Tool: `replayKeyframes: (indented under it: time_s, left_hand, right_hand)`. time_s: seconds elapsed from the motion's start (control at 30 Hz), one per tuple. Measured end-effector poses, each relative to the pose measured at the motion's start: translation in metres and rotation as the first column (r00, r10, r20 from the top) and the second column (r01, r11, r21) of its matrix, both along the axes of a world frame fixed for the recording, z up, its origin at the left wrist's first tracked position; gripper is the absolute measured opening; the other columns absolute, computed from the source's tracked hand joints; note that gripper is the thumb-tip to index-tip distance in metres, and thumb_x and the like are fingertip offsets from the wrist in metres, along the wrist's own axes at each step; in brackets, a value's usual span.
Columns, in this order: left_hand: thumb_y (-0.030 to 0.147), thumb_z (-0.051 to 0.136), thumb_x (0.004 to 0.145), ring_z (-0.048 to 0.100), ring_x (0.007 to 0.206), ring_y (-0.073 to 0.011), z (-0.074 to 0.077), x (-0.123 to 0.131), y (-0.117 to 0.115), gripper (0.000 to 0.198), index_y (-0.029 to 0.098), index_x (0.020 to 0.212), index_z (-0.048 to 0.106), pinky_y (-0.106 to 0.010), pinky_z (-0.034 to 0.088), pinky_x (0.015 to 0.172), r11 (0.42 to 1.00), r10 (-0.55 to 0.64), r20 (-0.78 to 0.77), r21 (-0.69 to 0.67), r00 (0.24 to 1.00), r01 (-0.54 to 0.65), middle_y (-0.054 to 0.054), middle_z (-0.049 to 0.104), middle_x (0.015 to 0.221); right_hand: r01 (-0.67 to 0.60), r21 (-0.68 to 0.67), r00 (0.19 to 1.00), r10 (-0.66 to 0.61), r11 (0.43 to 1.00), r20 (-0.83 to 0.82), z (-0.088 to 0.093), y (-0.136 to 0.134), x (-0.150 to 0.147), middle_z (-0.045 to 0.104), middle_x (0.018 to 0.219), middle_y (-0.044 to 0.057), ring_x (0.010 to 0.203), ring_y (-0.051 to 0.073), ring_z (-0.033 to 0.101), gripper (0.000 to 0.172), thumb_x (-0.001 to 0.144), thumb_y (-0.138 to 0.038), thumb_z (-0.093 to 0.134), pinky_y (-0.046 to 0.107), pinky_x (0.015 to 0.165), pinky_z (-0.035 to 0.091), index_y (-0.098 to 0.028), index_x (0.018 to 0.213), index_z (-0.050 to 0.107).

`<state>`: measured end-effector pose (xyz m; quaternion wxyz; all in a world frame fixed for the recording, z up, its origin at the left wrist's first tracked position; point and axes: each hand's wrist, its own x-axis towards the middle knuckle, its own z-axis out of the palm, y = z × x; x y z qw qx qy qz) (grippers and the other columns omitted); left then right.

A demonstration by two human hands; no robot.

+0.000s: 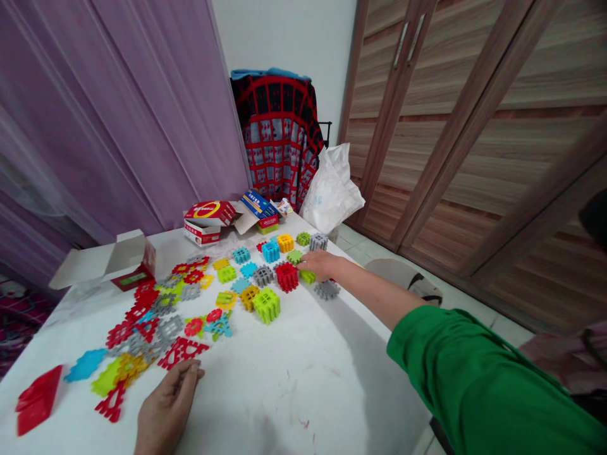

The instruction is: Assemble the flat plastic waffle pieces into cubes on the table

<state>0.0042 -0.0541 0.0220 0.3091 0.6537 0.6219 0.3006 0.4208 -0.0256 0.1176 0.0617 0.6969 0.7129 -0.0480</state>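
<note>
My right hand [319, 264] reaches across the table to the stacked block pieces, its fingers stretched forward and down. The fingertips are beside a light green notched piece [294, 257], just behind a red stack [287, 277]; whether they touch it I cannot tell. Part of another green piece [308, 277] shows under the hand. A grey notched stack [318, 241] and a flat grey piece [327, 290] lie either side of it. My left hand [168, 404] rests on the near table, fingers curled together with nothing visible in them, close to red triangular pieces [183, 352].
Several loose flat pieces, including a grey square [169, 328], spread over the table's left side. Open boxes, one red and white [203, 230], one blue [258, 205], stand at the back; another [135, 262] sits left. A white bag [332, 189] stands beyond the far edge.
</note>
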Motion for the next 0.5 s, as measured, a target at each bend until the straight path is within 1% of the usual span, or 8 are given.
replayKeyframes:
  time_s: [0.1, 0.13, 0.3, 0.37, 0.5]
  left_hand:
    - [0.065, 0.055, 0.062, 0.074, 0.086, -0.0278, 0.0014, 0.0012, -0.0005, 0.046, 0.027, 0.083, 0.068, -0.033, 0.058, 0.077, 0.999, 0.024, -0.002, -0.03, 1.0, -0.024, -0.002, 0.078, 0.077]
    - [0.065, 0.055, 0.062, 0.074, 0.087, -0.028, 0.0023, 0.0016, -0.0007, 0.046, 0.027, 0.083, 0.068, -0.033, 0.058, 0.078, 0.999, 0.03, -0.007, -0.035, 1.0, -0.03, -0.002, 0.078, 0.077]
    - [0.065, 0.055, 0.061, 0.074, 0.088, -0.0286, 0.0042, 0.0022, -0.0005, 0.046, 0.027, 0.083, 0.069, -0.033, 0.059, 0.076, 0.999, 0.033, -0.026, -0.03, 0.999, -0.034, -0.002, 0.078, 0.077]
    - [0.065, 0.055, 0.061, 0.074, 0.089, -0.0289, 0.0041, 0.0024, -0.0006, 0.047, 0.027, 0.083, 0.07, -0.033, 0.059, 0.075, 0.999, 0.036, -0.032, -0.022, 0.999, -0.036, -0.002, 0.078, 0.077]
    - [0.067, 0.054, 0.059, 0.073, 0.091, -0.0293, 0.0051, 0.0034, -0.0011, 0.05, 0.027, 0.084, 0.069, -0.034, 0.058, 0.078, 0.998, 0.05, -0.043, -0.038, 0.998, -0.051, -0.002, 0.079, 0.077]
  right_hand:
    - [-0.127, -0.11, 0.99, 0.132, 0.986, 0.044, 0.0009, 0.0026, -0.0021, 0.068, 0.119, 0.002, 0.112, 0.023, 0.059, 0.046, 0.068, -0.009, 0.072, 0.03, 0.093, 0.042, -0.03, 0.11, 0.07]
    - [-0.132, -0.114, 0.99, 0.137, 0.985, 0.041, 0.0008, 0.003, -0.0025, 0.068, 0.118, 0.002, 0.111, 0.023, 0.06, 0.045, 0.069, -0.009, 0.071, 0.03, 0.093, 0.043, -0.03, 0.109, 0.07]
    - [-0.101, -0.121, 0.995, 0.102, 0.987, -0.005, 0.0008, 0.0023, -0.0035, 0.069, 0.115, 0.002, 0.106, 0.023, 0.062, 0.041, 0.071, -0.007, 0.069, 0.029, 0.09, 0.044, -0.03, 0.105, 0.071]
    - [-0.095, -0.135, 0.995, 0.094, 0.986, -0.013, 0.002, 0.0013, -0.0036, 0.068, 0.117, 0.002, 0.108, 0.023, 0.062, 0.042, 0.071, -0.006, 0.068, 0.029, 0.091, 0.044, -0.03, 0.105, 0.071]
    - [-0.062, -0.158, 0.998, 0.057, 0.985, -0.034, 0.0021, -0.0002, -0.0045, 0.067, 0.12, 0.003, 0.109, 0.023, 0.061, 0.044, 0.07, -0.005, 0.067, 0.029, 0.092, 0.044, -0.03, 0.107, 0.071]
